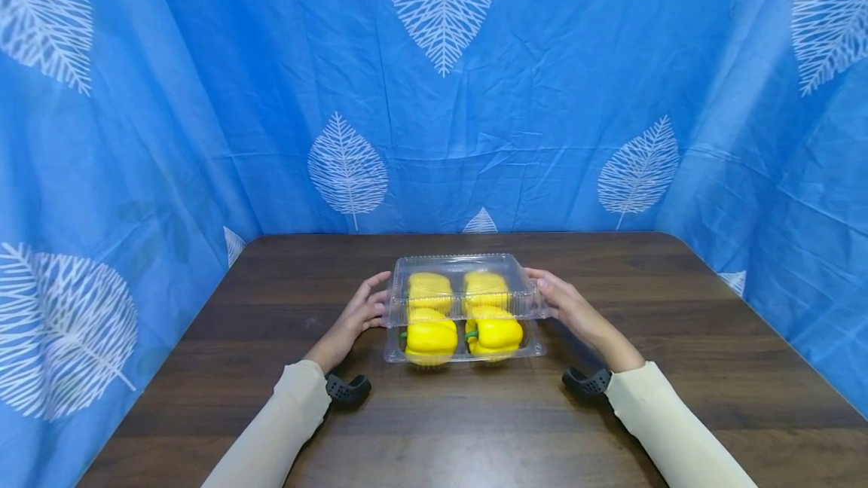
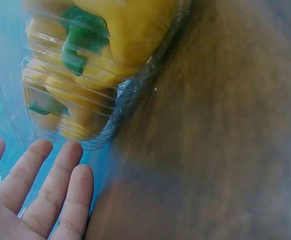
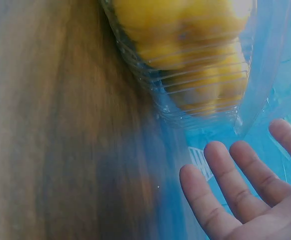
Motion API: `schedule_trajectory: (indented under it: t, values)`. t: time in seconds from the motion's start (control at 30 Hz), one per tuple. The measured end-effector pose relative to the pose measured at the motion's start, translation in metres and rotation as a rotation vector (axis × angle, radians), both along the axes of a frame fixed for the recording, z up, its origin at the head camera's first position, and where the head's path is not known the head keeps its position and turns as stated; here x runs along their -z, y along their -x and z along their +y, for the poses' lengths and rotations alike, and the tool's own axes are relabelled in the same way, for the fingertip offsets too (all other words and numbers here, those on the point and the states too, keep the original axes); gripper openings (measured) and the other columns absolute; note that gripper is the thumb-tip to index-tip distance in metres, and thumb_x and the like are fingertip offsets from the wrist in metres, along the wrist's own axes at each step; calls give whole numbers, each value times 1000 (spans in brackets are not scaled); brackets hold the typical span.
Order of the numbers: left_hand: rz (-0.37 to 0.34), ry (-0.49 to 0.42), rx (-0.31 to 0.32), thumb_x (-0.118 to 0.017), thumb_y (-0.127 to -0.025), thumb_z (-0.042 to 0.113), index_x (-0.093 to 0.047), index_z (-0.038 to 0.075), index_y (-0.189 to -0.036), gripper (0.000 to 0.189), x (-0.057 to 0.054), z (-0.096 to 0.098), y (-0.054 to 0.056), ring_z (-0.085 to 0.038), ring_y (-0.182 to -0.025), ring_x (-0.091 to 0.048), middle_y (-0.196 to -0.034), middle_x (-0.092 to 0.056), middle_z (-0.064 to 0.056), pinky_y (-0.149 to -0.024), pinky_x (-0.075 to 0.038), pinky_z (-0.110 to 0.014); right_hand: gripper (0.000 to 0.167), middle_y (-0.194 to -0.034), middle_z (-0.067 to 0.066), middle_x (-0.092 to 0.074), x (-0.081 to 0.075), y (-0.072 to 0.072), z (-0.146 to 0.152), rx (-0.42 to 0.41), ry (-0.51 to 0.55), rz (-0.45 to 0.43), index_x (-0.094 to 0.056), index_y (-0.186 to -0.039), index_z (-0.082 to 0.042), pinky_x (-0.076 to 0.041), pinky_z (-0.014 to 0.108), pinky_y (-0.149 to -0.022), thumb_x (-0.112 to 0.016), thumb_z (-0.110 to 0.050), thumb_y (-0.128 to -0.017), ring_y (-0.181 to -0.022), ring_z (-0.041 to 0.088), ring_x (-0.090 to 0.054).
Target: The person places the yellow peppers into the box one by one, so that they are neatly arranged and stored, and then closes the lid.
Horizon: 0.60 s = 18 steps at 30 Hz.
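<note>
A clear plastic clamshell box (image 1: 389, 352) sits on the table, holding several yellow bell peppers (image 1: 432, 339) with green stems. Its ribbed lid (image 1: 456, 263) is tilted partway up, covering the rear peppers while its front rim stands above the front ones. At the lid's left side is my left hand (image 1: 349, 326), fingertips right at the edge. My right hand (image 1: 568, 306) reaches the opposite side, with its fingertips at the lid's right edge. Both wrist views show the fingers extended and spread next to the box's ribbed wall.
The box rests on a dark brown wooden table (image 1: 461, 428). Blue curtains (image 1: 542, 96) with white leaf prints hang behind the table and along both sides. A black strap (image 1: 349, 388) sits at each wrist, below a cream sleeve.
</note>
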<state>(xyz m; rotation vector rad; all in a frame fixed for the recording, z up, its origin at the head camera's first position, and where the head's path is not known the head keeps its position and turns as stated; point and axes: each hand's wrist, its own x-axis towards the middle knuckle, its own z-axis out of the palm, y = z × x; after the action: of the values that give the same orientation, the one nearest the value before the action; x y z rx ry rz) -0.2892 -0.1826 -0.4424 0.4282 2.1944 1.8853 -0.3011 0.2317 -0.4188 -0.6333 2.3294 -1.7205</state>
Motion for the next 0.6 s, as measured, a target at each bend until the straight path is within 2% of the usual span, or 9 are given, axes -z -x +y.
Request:
schedule_trajectory:
  t: [0.07,0.23,0.43,0.5,0.6]
  values:
    - [-1,1,7,-40,-103,35,-21,15,-172,74,-1,0,-2,-41,-144,-50,-171,-35,-25,-120,-44,-44,66,-163,39,-35,-1,-2,1,-14,-9,6,-29,-164,9,-51,47,-110,-34,-35,-115,-135,44,-54]
    - [3,13,21,-36,-104,35,-20,14,-173,73,-4,1,-6,-45,-148,-45,-173,-30,-26,-122,-42,-54,64,-161,42,-35,0,-4,2,-53,-2,22,-29,-163,12,-53,37,-104,-34,-31,-115,-130,40,-55]
    - [-11,6,29,-43,-104,35,-20,10,-172,77,-5,1,-7,-47,-152,-40,-174,-25,-27,-122,-43,-56,64,-163,43,-31,1,-8,3,-90,1,15,-27,-163,13,-54,39,-103,-36,-29,-115,-141,58,-44]
    - [-1,5,51,-47,-105,36,-19,9,-173,79,-5,0,-8,-48,-154,-37,-175,-23,-29,-122,-43,-56,65,-163,43,-31,2,-10,3,-87,-13,11,-27,-164,13,-54,36,-103,-38,-29,-115,-143,59,-43]
    - [26,40,73,-53,-105,41,-20,12,-173,82,-6,-1,-11,-48,-154,-37,-174,-25,-28,-120,-45,-58,64,-163,41,-34,2,-13,4,-76,-44,16,-29,-164,11,-56,31,-101,-44,-26,-114,-140,55,-49]
